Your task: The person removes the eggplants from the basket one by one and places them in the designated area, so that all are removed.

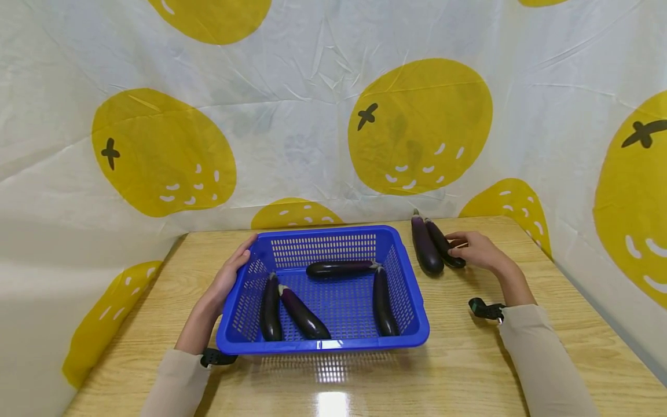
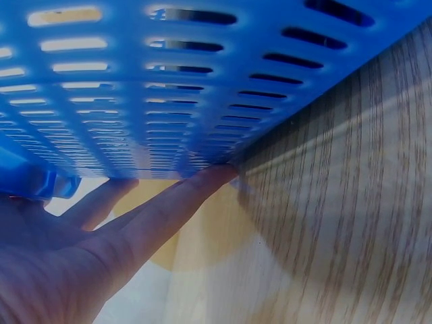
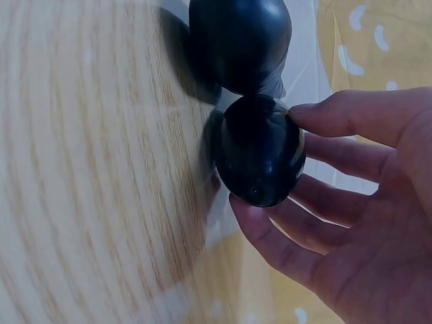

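A blue plastic basket (image 1: 322, 348) stands on the table with several dark purple eggplants (image 1: 383, 301) lying inside. Along its left side lies my left hand (image 1: 225, 281); in the left wrist view its extended fingers (image 2: 162, 212) touch the slotted outer wall. My right hand (image 1: 476, 250) holds an eggplant (image 1: 440, 240) to the right of the basket, by its rounded end. In the right wrist view, thumb and fingers curl around that end of the eggplant (image 3: 260, 152). Just left of it, another eggplant (image 1: 426, 246) lies on the table.
The wooden table (image 1: 458, 359) reaches back to a white sheet (image 1: 297, 145) printed with large yellow fruit, which also hangs at both sides. Dark straps with small devices (image 1: 487, 310) sit on both wrists.
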Demonstrator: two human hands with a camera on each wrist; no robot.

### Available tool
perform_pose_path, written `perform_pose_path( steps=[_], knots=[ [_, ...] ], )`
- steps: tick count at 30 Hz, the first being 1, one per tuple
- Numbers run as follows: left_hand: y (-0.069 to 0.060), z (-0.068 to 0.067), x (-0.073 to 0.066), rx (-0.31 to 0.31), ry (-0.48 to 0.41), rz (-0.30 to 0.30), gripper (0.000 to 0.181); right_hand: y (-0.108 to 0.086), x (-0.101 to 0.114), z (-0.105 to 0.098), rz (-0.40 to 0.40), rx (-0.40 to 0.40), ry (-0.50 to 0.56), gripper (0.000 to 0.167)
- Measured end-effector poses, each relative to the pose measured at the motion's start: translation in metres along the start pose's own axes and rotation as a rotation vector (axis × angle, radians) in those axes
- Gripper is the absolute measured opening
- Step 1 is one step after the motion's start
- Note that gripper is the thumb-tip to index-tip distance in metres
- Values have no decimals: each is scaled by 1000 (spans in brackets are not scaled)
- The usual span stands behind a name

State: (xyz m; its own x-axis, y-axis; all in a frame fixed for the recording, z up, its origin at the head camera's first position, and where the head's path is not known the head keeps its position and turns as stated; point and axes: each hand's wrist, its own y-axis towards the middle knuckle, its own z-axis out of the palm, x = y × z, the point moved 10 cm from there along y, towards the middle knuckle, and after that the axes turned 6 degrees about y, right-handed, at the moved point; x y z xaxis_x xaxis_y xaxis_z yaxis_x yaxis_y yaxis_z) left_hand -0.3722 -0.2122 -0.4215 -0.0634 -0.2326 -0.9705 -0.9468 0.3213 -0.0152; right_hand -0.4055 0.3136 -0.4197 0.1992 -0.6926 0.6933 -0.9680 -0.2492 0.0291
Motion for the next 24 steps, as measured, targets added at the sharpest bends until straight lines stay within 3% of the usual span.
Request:
perform_pose_path(
  steps=[24],
  knots=[
    [1, 1, 2, 3, -40, -9, 56, -4, -4, 1, 1, 37, 63, 58]
  ],
)
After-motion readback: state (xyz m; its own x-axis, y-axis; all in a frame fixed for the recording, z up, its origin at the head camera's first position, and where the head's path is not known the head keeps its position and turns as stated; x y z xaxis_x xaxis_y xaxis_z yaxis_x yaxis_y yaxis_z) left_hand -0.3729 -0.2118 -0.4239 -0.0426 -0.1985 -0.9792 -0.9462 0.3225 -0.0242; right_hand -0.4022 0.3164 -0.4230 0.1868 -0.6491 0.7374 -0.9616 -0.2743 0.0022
